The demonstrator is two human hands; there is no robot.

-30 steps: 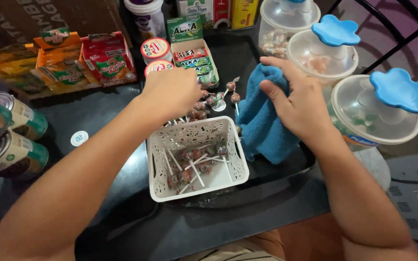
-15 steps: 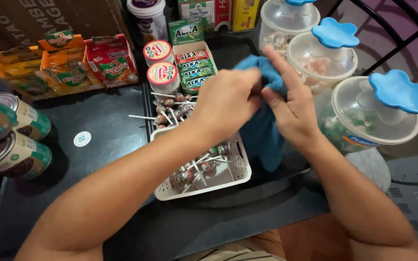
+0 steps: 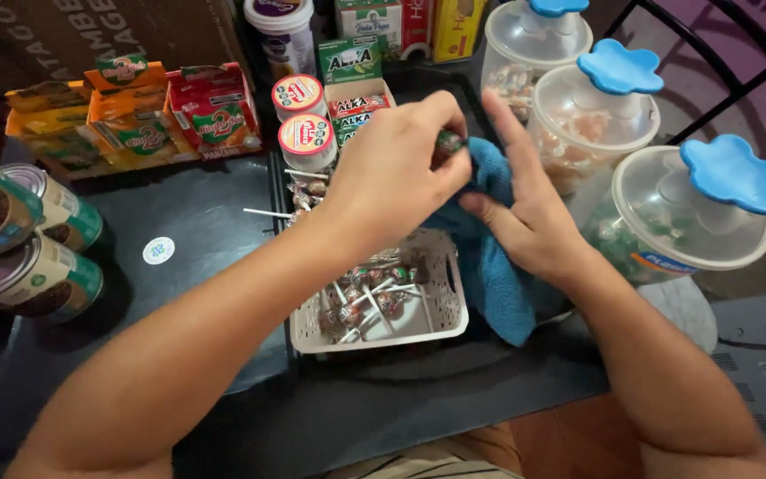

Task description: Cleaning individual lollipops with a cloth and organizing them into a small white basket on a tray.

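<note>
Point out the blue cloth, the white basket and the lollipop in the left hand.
blue cloth (image 3: 500,284): head view, hanging lower fold.
white basket (image 3: 450,293): head view, right slotted wall.
lollipop (image 3: 448,142): head view, wrapped head at the fingertips.

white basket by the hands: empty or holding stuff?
Holding stuff. The white basket has several wrapped lollipops lying on its floor, sticks crossing; the floor shows between them and nothing reaches the rim.
</note>
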